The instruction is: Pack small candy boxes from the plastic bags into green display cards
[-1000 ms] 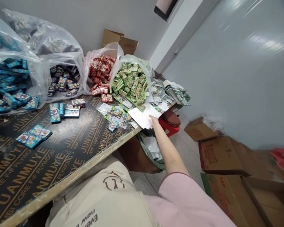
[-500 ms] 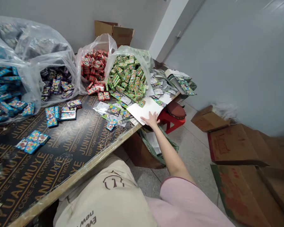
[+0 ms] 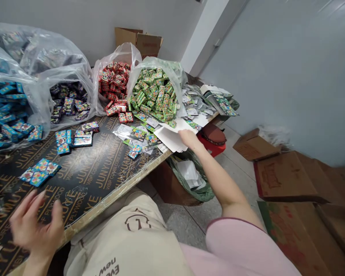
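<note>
My right hand [image 3: 190,138] reaches out to the far edge of the dark plywood table [image 3: 83,180] and grips a white sheet [image 3: 172,137], lifting its edge. My left hand [image 3: 34,226] hovers over the near left corner of the table, blurred, fingers spread, holding nothing. A small pile of blue packets [image 3: 39,171] lies just beyond it. Loose printed packets [image 3: 138,138] lie beside the white sheet.
Clear plastic bags of blue [image 3: 8,111], dark [image 3: 67,101], red [image 3: 115,82] and green packets [image 3: 155,94] line the table's back. A red stool [image 3: 212,137] and a green-lined bin [image 3: 189,180] stand beneath the table's end. Cardboard boxes [image 3: 284,178] cover the floor to the right.
My right hand has closed on the white sheet and raised its edge. My left hand has come into view at the lower left.
</note>
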A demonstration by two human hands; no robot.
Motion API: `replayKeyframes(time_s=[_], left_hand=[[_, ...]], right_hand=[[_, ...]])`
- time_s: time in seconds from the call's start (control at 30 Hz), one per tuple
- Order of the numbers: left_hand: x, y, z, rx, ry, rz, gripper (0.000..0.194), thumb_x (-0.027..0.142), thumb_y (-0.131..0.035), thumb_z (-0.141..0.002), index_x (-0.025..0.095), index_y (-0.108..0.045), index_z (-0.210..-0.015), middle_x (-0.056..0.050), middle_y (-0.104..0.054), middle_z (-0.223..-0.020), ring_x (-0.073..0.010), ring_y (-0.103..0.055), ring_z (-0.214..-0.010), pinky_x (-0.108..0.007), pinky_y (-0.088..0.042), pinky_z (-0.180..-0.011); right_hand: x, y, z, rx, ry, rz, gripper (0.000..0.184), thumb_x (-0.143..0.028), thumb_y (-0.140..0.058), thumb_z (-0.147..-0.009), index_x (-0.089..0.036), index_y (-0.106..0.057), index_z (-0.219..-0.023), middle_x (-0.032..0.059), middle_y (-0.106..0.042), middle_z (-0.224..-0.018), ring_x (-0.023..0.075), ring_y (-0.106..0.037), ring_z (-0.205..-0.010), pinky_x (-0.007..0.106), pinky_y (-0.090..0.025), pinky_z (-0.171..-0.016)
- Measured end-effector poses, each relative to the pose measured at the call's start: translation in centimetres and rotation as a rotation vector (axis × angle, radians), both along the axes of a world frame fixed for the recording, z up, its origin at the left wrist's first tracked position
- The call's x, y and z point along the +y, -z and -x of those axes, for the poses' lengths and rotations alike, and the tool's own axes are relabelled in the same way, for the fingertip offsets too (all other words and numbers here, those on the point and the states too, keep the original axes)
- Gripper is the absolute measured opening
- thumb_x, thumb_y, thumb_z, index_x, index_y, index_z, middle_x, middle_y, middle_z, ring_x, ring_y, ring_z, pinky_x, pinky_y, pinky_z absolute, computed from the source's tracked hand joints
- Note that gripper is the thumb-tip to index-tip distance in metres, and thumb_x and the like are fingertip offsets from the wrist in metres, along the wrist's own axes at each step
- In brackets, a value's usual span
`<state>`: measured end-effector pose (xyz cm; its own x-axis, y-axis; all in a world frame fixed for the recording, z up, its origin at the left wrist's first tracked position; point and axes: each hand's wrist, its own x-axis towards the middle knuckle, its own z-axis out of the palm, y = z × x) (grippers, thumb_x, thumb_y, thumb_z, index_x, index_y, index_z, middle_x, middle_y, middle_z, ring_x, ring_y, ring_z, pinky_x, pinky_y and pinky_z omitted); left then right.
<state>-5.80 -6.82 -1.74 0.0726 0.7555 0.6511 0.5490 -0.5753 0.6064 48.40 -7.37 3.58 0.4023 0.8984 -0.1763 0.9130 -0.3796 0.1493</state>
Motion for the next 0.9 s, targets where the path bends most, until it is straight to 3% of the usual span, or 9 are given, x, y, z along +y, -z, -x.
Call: replayKeyframes(time_s=[0.07,0.13,0.27,0.37,0.5,0.63,0.73,0.83,0.9], left_hand=[[2.2,-1.1,-3.5,0.094,0.032,-0.085,0.064,0.014,-0.067,-0.074,0.039,-0.052,-0.131,-0.003,-0.057,-0.13,-0.0308,-0.055,-0.119,-0.056,-0.039,-0.106],[3.8,-2.7,-6.7,0.153,0.196,-0.126,0.054,0.014,-0.064,-0.078,0.032,-0.055,-0.128,-0.007,-0.058,-0.127,-0.0268,-0.06,-0.111,-0.047,-0.048,-0.099],[5.8,-5.0,-11.9,0.269,0.446,-0.085,0.032,0.022,-0.057,-0.085,0.024,-0.06,-0.117,-0.012,-0.056,-0.126,-0.025,-0.06,-0.109,-0.04,-0.052,-0.091],[7.0,-5.8,-15.0,0.371,0.484,-0.056,0.034,0.029,-0.055,-0.087,0.023,-0.057,-0.12,-0.014,-0.055,-0.129,-0.0289,-0.055,-0.115,-0.046,-0.048,-0.096],[8.3,-6.7,-19.5,0.45,0.539,-0.046,0.055,0.031,-0.055,-0.087,0.019,-0.039,-0.138,-0.017,-0.043,-0.143,-0.0316,-0.042,-0.132,-0.05,-0.039,-0.106],[9.0,-8.4,-24.8,0.498,0.631,-0.096,0.08,0.032,-0.061,-0.083,0.017,-0.018,-0.149,-0.018,-0.025,-0.154,-0.0322,-0.024,-0.143,-0.048,-0.029,-0.113],[8.8,-9.7,-29.0,0.515,0.634,-0.134,0.09,0.032,-0.065,-0.08,0.017,-0.011,-0.15,-0.017,-0.017,-0.157,-0.0327,-0.015,-0.145,-0.048,-0.025,-0.115],[7.9,-9.9,-33.0,0.59,0.706,-0.233,0.086,0.03,-0.068,-0.078,0.017,-0.02,-0.148,-0.016,-0.023,-0.155,-0.0331,-0.018,-0.144,-0.048,-0.023,-0.114],[7.2,-9.1,-35.0,0.728,0.83,-0.277,0.059,0.025,-0.063,-0.082,0.017,-0.042,-0.137,-0.016,-0.046,-0.142,-0.031,-0.039,-0.134,-0.046,-0.031,-0.109]], right_hand=[[0.6,-2.4,-0.8,-0.067,-0.005,-0.046,0.026,-0.007,-0.047,-0.086,-0.003,-0.067,-0.103,0.0281,-0.066,-0.108,0.032,-0.062,-0.106,0.037,-0.042,-0.088],[1.0,-5.0,-1.8,-0.14,-0.048,-0.094,0.023,-0.009,-0.048,-0.087,-0.001,-0.068,-0.095,0.0257,-0.069,-0.103,0.0287,-0.064,-0.103,0.033,-0.043,-0.086],[0.6,-10.1,-3.5,-0.25,-0.257,-0.309,0.061,-0.032,-0.016,-0.095,0.004,-0.064,-0.081,0.0136,-0.072,-0.094,0.0148,-0.064,-0.103,0.02,-0.041,-0.082],[0.0,-12.1,-3.8,-0.191,-0.332,-0.41,0.062,-0.033,-0.014,-0.094,0.0,-0.062,-0.076,0.0076,-0.073,-0.089,0.0111,-0.062,-0.104,0.019,-0.038,-0.086],[-0.5,-12.2,-3.3,-0.188,-0.38,-0.417,0.025,-0.012,-0.045,-0.088,-0.01,-0.064,-0.072,0.0093,-0.073,-0.079,0.0172,-0.064,-0.087,0.031,-0.04,-0.087],[-1.4,-11.9,-2.2,-0.468,-0.46,-0.382,0.029,-0.006,-0.038,-0.089,-0.013,-0.063,-0.075,0.011,-0.068,-0.07,0.0204,-0.056,-0.073,0.037,-0.035,-0.075],[-3.0,-11.8,0.1,-0.524,-0.57,-0.388,0.03,-0.006,-0.039,-0.088,-0.013,-0.062,-0.071,0.0096,-0.062,-0.063,0.0197,-0.051,-0.068,0.036,-0.032,-0.073],[-5.2,-10.0,3.2,-0.47,-0.748,-0.342,0.027,-0.006,-0.043,-0.086,-0.013,-0.063,-0.07,0.009,-0.061,-0.062,0.0194,-0.05,-0.066,0.035,-0.033,-0.073],[-6.5,-7.6,4.4,-0.34,-0.801,-0.381,0.026,-0.008,-0.044,-0.087,-0.014,-0.063,-0.07,0.0079,-0.062,-0.063,0.0193,-0.053,-0.068,0.035,-0.036,-0.075]])
